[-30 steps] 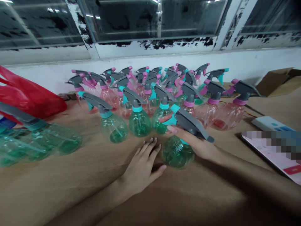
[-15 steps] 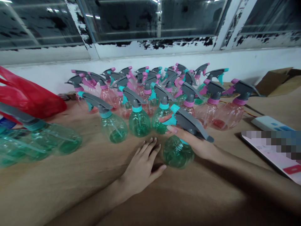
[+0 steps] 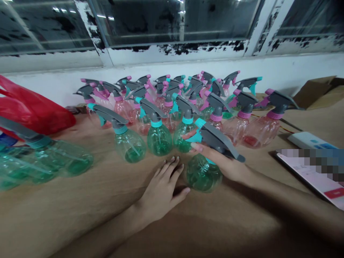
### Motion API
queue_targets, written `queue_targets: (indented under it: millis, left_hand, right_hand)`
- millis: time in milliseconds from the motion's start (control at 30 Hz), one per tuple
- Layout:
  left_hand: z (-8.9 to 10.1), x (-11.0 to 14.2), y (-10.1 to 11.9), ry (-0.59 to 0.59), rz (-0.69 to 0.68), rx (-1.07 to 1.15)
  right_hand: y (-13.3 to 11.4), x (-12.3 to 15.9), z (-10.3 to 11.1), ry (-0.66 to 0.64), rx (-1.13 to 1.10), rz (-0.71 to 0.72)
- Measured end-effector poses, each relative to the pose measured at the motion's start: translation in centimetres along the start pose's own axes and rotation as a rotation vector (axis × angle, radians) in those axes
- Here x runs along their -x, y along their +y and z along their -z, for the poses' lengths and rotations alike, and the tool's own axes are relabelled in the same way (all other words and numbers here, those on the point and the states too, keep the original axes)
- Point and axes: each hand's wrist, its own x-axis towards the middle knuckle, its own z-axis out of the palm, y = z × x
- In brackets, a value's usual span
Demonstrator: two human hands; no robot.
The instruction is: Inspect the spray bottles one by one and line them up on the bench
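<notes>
My right hand (image 3: pixel 219 157) is closed around the neck of a green spray bottle (image 3: pixel 203 175) with a grey and teal trigger head. That bottle stands upright on the wooden table (image 3: pixel 107 211). Flat on the tabletop, just left of the bottle, lies my left hand (image 3: pixel 165 190), fingers stretched out and holding nothing. Beyond my hands stand more green spray bottles: one to the left (image 3: pixel 130 145), a middle one (image 3: pixel 159 139) and one partly behind my right fingers (image 3: pixel 182 138).
Behind stand several pink spray bottles (image 3: pixel 260 132) in rows before the wall. At left are more green bottles (image 3: pixel 72 157) and a red plastic bag (image 3: pixel 34 111). A phone (image 3: pixel 303 168), a white power strip (image 3: pixel 303 138) and a cardboard box (image 3: pixel 313 93) lie on the right.
</notes>
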Motion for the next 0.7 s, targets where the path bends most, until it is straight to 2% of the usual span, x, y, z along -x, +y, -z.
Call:
queue_targets:
  millis: [133, 233, 467, 700]
  left_hand:
    - [0.1, -0.1, 0.0, -0.017, 0.006, -0.018]
    - [0.1, -0.1, 0.0, -0.022, 0.013, -0.016]
    - [0.1, 0.0, 0.1, -0.021, 0.004, -0.011]
    - [0.0, 0.0, 0.0, 0.000, 0.004, -0.008]
  right_hand:
    - [-0.6, 0.0, 0.2, 0.052, 0.179, -0.054]
    - [-0.7, 0.1, 0.3, 0.058, 0.234, -0.057]
    - [0.4, 0.2, 0.2, -0.013, -0.052, -0.114]
    - [0.4, 0.2, -0.1, -0.009, -0.046, -0.089]
